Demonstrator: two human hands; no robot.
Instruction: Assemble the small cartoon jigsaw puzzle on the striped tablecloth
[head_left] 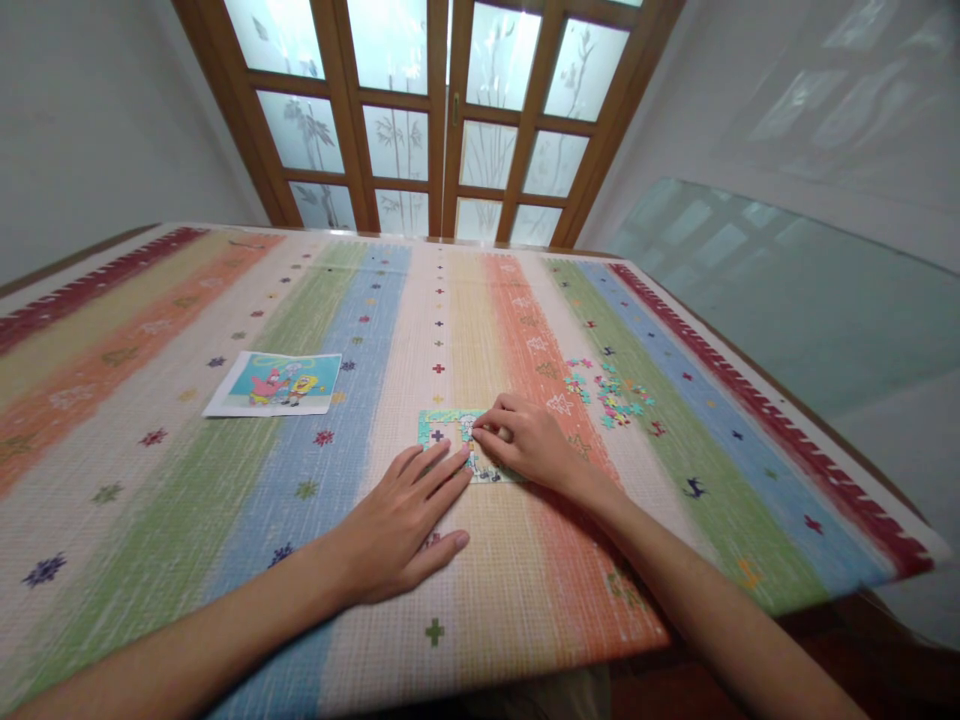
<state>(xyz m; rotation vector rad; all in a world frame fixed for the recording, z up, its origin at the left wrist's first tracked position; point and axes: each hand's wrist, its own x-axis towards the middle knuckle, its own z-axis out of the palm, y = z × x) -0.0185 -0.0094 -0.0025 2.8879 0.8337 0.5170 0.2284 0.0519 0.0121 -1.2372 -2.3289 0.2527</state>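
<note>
A partly assembled jigsaw puzzle (450,415) lies on the striped tablecloth, its border joined and cloth showing through inside. My left hand (409,515) rests flat with fingers spread, the fingertips touching the puzzle's lower left part. Over the puzzle's right side, my right hand (525,440) is closed in a pinch, thumb and index finger together at the joined pieces. Whatever sits between those fingertips is too small to make out. Part of the puzzle's right side is hidden under the right hand.
Loose puzzle pieces (611,395) are scattered to the right of the puzzle. A picture sheet (281,384) with two cartoon figures lies at the left. The tablecloth (480,590) covers the table up to its edges. Wooden doors (442,120) with frosted panes stand beyond.
</note>
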